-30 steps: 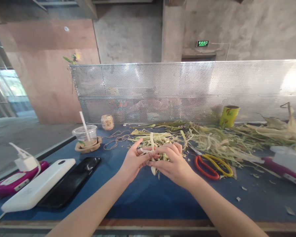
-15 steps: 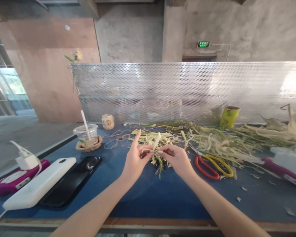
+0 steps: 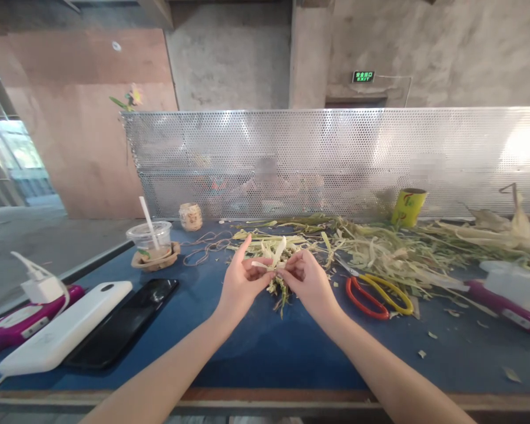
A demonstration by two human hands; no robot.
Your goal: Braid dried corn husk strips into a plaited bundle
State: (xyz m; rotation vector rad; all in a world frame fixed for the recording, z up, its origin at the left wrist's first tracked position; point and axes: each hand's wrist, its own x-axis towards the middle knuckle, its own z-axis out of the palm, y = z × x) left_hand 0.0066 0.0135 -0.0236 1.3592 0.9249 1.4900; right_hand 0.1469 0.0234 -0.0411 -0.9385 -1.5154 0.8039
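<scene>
Head view: left hand [image 3: 242, 285] and right hand [image 3: 310, 285] both pinch the pale strip [image 3: 278, 253] between them, its end upright.

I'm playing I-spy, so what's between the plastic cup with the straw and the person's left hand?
In the head view, loops of thin brown string lie on the blue tabletop between the plastic cup and the left hand.

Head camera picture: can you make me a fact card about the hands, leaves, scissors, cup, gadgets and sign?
Left hand: its grip pinches pale leaf strips
Right hand: its grip pinches them too
Leaf pile: beyond the hands, spreading right
Scissors: red and yellow, right of the right hand
Cup: clear plastic, white straw, sits in brown holder
Gadgets: black smartphone beside white power bank
Exit sign: green, high up
</scene>
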